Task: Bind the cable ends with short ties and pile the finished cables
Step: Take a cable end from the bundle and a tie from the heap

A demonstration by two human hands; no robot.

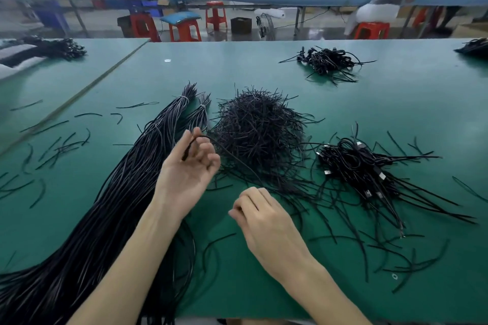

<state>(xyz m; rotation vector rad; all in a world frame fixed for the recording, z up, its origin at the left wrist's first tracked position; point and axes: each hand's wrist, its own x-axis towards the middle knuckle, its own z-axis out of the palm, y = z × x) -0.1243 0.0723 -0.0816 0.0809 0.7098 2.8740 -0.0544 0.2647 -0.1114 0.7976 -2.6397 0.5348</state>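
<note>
The left hand [190,163] is raised palm-up over the desk [396,103], near the middle of its near edge, thumb and forefinger pinching 1 black cable end [188,150]. The right hand [261,214] hovers beside it, closer to the near edge, fingers curled tight; I cannot tell whether it holds a tie. The long cable bundle [105,206] runs off the near-left corner. The heap of short ties [256,124] lies mid-desk, with 1 finished pile [364,169] to its right and another pile [327,60] near the far edge.
</note>
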